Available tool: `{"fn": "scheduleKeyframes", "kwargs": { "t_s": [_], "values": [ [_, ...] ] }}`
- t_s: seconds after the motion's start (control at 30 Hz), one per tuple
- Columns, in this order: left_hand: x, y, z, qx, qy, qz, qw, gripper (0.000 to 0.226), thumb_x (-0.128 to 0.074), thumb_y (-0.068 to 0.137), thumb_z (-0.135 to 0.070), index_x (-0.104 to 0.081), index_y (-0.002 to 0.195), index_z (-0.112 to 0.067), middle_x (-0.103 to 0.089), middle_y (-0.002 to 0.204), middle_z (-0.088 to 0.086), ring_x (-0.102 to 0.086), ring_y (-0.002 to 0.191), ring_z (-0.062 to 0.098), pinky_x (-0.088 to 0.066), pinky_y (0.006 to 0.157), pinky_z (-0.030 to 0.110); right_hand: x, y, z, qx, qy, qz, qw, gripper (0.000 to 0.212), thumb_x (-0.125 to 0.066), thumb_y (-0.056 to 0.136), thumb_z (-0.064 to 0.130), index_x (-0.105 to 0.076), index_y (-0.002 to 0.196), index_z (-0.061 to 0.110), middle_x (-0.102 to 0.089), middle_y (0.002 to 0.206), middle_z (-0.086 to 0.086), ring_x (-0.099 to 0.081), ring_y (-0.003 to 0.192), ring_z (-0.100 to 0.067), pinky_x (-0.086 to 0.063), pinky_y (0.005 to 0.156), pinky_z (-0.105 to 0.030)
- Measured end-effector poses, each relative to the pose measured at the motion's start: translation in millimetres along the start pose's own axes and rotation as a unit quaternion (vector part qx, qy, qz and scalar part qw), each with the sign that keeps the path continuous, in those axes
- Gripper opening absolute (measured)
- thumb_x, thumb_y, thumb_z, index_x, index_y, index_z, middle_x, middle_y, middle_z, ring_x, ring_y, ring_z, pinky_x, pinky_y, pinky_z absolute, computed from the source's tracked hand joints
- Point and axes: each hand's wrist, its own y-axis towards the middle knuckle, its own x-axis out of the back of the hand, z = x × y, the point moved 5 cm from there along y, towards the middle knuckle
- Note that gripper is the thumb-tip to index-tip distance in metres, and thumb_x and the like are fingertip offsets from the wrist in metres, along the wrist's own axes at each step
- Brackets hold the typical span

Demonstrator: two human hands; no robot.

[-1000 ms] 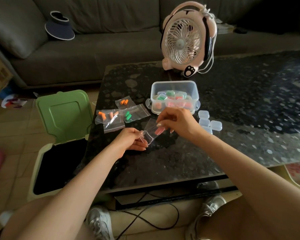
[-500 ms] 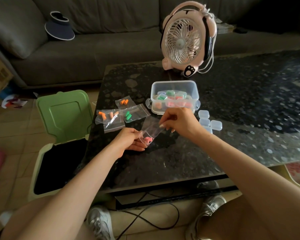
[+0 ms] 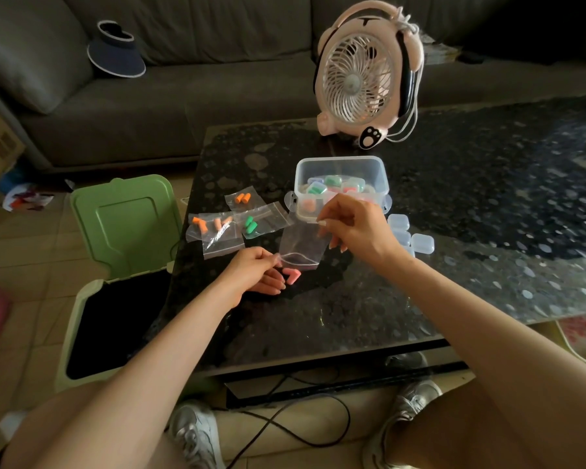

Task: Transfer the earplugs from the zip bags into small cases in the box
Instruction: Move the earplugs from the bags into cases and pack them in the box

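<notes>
Both hands are up over the dark table [image 3: 369,319] now; the right hand [image 3: 356,228] pinches the upper end of a clear zip bag [image 3: 303,243], fingers curled tight on the plastic; the left hand [image 3: 254,270] nips the bag's lower edge between thumb and forefinger, its other fingers stretched out beneath; the bag hangs tilted between the two hands, and it looks empty; the pink earplugs [image 3: 292,275] sit just below that lower edge, right against the left fingertips, though whether they lie on the fingers or on the table, I cannot tell; behind the right hand stands the clear box [image 3: 339,164], with small coloured cases inside it; a few empty cases [image 3: 422,243] wait on the table just right of the hand; to the left lie more bags [image 3: 222,238], holding orange and green plugs; a pink fan [image 3: 362,76] stands at the table's far edge; an open green bin [image 3: 126,218] sits on the floor to the left.
</notes>
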Motion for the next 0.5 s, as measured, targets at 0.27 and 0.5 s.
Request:
{"fn": "scheduleKeyframes", "kwargs": {
  "t_s": [0.27, 0.5],
  "values": [
    [2.8, -0.4, -2.0, -0.037, 0.058, -0.018, 0.997, 0.021, -0.065, 0.087, -0.025, -0.058, 0.102, -0.011, -0.062, 0.088, 0.006, -0.061, 0.066, 0.012, -0.049, 0.053, 0.020, 1.2, 6.8, -27.7, -0.206, 0.146, -0.055, 0.966, 0.024, -0.045, 0.092, -0.008, -0.049, 0.112, 0.004, -0.066, 0.078, -0.021, -0.066, 0.057, -0.023, -0.059, 0.054, -0.031],
    [-5.3, -5.4, -11.5, -0.152, 0.251, -0.015, 0.956, 0.060, -0.079, 0.064, -0.050, -0.050, 0.109, -0.023, -0.046, 0.111, -0.003, -0.053, 0.090, 0.006, -0.048, 0.078, 0.027, 6.1, 4.5, -47.5, -0.227, -0.094, -0.004, 0.969, 0.031, -0.060, 0.089, 0.012, -0.048, 0.118, 0.014, -0.062, 0.099, -0.012, -0.068, 0.068, -0.024, -0.060, 0.060, -0.037]
  ]
}}
